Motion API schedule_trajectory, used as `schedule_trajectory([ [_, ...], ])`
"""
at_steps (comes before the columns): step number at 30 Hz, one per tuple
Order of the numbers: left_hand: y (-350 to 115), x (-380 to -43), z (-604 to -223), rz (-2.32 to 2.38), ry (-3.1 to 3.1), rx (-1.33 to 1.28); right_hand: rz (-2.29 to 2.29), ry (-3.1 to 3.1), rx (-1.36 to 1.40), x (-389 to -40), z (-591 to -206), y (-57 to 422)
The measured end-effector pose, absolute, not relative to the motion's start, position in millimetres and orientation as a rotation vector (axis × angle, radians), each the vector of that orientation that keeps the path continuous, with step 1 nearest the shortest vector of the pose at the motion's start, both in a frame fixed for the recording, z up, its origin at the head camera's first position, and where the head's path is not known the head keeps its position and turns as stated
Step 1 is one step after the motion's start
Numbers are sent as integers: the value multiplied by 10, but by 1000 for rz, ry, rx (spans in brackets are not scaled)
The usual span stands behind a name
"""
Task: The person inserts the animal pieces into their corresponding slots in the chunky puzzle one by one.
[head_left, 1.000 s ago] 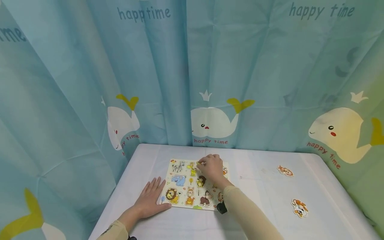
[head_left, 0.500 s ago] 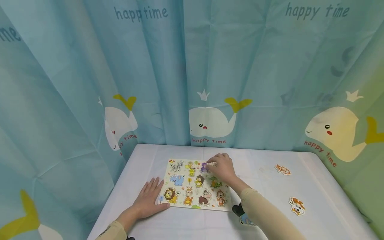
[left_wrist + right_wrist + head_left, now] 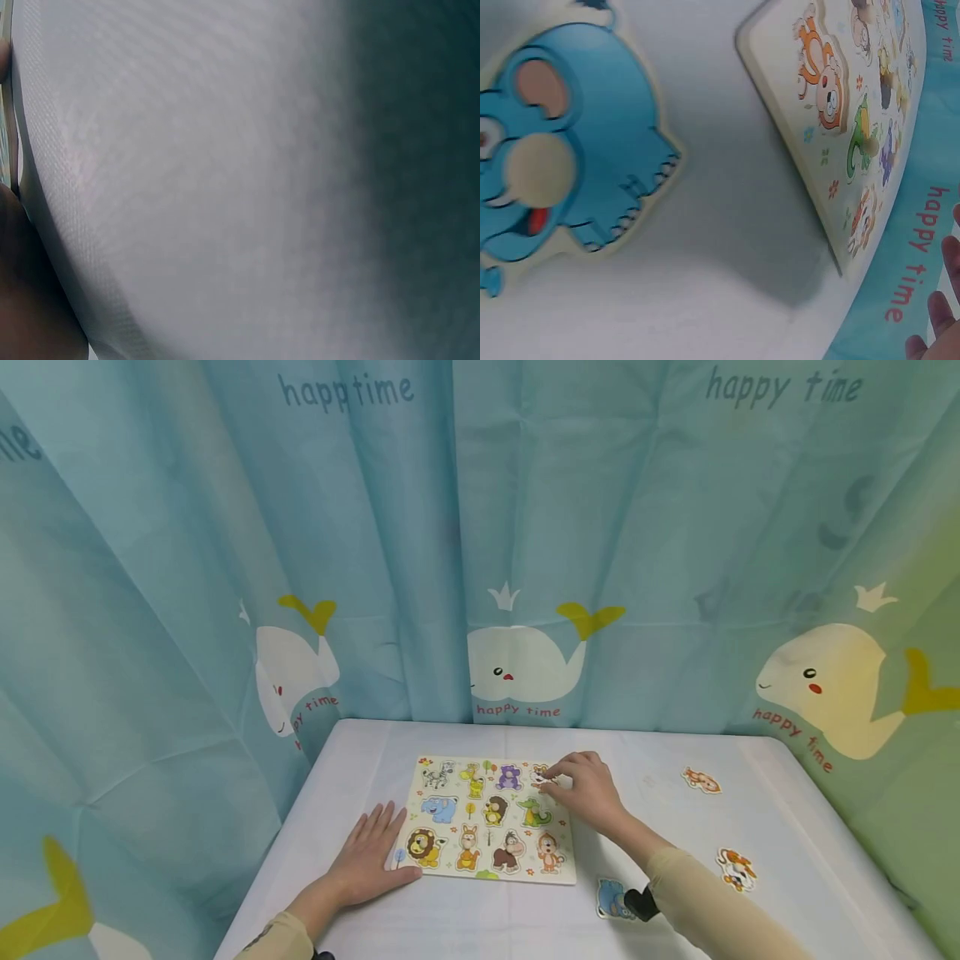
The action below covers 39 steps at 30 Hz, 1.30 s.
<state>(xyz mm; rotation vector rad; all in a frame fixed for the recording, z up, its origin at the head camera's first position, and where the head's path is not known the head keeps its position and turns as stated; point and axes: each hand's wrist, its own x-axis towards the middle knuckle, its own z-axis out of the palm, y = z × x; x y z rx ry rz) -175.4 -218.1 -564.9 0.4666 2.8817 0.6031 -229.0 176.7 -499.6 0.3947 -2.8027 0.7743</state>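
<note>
A cream animal puzzle board [image 3: 480, 866] lies on the white table. My left hand [image 3: 367, 860] rests with straight fingers along its left edge, the thumb on the near left corner; the left wrist view is mostly blurred cloth. Over the board's far right corner is my right hand [image 3: 588, 789], thumb and index finger apart beside the tiger picture [image 3: 538, 775], which they partly cover. No object shows in the right hand's fingers [image 3: 939, 307]. Left of it sits a purple hippo [image 3: 508, 778], with a green crocodile [image 3: 535, 813] nearer me.
Under the right forearm lies a blue elephant piece [image 3: 615, 105] with a round wooden knob. Farther right are a loose monkey piece [image 3: 701, 780] and a loose tiger piece [image 3: 737, 870]. A blue whale-print curtain [image 3: 420, 568] hangs behind the table.
My right hand has moved right, from beside the giraffe to the board's far right corner, uncovering the purple hippo, the crocodile and the blue elephant piece. The left hand has stayed in place.
</note>
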Motion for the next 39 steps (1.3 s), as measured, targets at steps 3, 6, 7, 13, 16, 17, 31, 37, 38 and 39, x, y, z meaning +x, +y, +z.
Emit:
schedule_trajectory([
  [3, -2181, -1761, -5643, 603, 2881, 466, 789, -2794, 403, -2240, -5009, 1821],
  [6, -2184, -1765, -5648, 600, 2882, 468, 824, -2803, 391, -2166, -5039, 1872],
  [7, -2186, -1767, -5654, 595, 2881, 466, 833, -2811, 381, -2138, -5057, 1892],
  [13, -2189, -1770, -5686, 590, 2898, 477, 865, -2867, 337, -1954, -5159, 2001],
  [16, -2190, -1778, -5689, 579, 2898, 481, 880, -2876, 358, -1875, -5191, 2060],
  [17, -2188, -1778, -5681, 573, 2895, 480, 889, -2877, 368, -1848, -5197, 2081],
  [31, -2160, -1747, -5603, 568, 2843, 454, 898, -2998, 575, -1466, -5270, 2500],
  [37, -2166, -1759, -5603, 585, 2840, 458, 846, -3031, 592, -1310, -5295, 2646],
  [38, -2167, -1760, -5603, 587, 2841, 461, 838, -3035, 583, -1287, -5302, 2665],
  [39, -2168, -1762, -5602, 589, 2843, 462, 831, -3036, 576, -1265, -5310, 2683],
])
